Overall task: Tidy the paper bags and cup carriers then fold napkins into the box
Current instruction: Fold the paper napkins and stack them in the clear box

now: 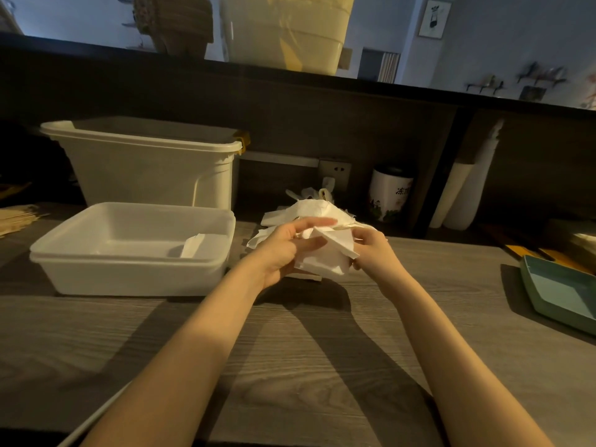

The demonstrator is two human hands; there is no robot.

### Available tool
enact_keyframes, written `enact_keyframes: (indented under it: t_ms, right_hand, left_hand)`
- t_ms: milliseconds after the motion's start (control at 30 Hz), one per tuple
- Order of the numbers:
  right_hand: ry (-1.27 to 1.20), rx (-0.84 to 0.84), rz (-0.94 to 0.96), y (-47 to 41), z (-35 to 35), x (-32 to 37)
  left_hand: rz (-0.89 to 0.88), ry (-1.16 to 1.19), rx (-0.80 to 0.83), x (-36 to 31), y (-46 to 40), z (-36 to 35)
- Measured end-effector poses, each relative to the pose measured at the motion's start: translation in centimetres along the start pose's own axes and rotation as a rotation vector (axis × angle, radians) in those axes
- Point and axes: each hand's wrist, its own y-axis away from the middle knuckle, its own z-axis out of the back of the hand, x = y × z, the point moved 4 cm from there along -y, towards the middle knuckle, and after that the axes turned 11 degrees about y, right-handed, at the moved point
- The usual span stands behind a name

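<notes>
A white napkin hangs partly folded between both hands above the wooden table. My left hand holds its left side, index finger stretched over the top edge. My right hand pinches its right edge. Just behind them lies a loose pile of white napkins. To the left stands a shallow white box with one folded napkin leaning inside near its right wall.
A tall cream bin stands behind the box. A white printed canister sits at the back wall, with rolled paper beside it. A green tray lies at the right edge. Flat brown paper items lie far left.
</notes>
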Motion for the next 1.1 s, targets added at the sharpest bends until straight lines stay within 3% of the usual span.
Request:
enact_keyframes:
  t_ms: [167, 433, 600, 767, 833, 900, 1100]
  right_hand:
    - [-0.014, 0.002, -0.028, -0.1, -0.1, -0.1]
    - [-0.012, -0.060, 0.084, 0.2, -0.2, 1.4]
    - [-0.005, 0.006, 0.110, 0.5, -0.5, 1.9]
    - [0.024, 0.223, 0.115, 0.9, -0.5, 2.2]
    - [-0.081, 0.267, 0.064, 0.6, -0.3, 1.8]
    - [-0.177, 0.237, 0.005, 0.4, 0.0, 1.4]
    - [-0.081, -0.005, 0.059, 0.5, 0.2, 1.8]
  left_hand:
    - [0.029, 0.034, -0.240, 0.6, -0.4, 0.6]
    - [0.213, 0.444, -0.250, 1.2, -0.1, 1.1]
    - [0.235, 0.512, -0.258, 1.2, 0.2, 1.1]
    - [0.092, 0.360, -0.333, 0.7, -0.2, 1.1]
    - [0.006, 0.250, -0.413, 0.4, -0.4, 1.4]
    - [-0.055, 0.141, -0.447, 0.2, -0.5, 1.4]
    - [-0.169, -0.130, -0.387, -0.2, -0.5, 0.6]
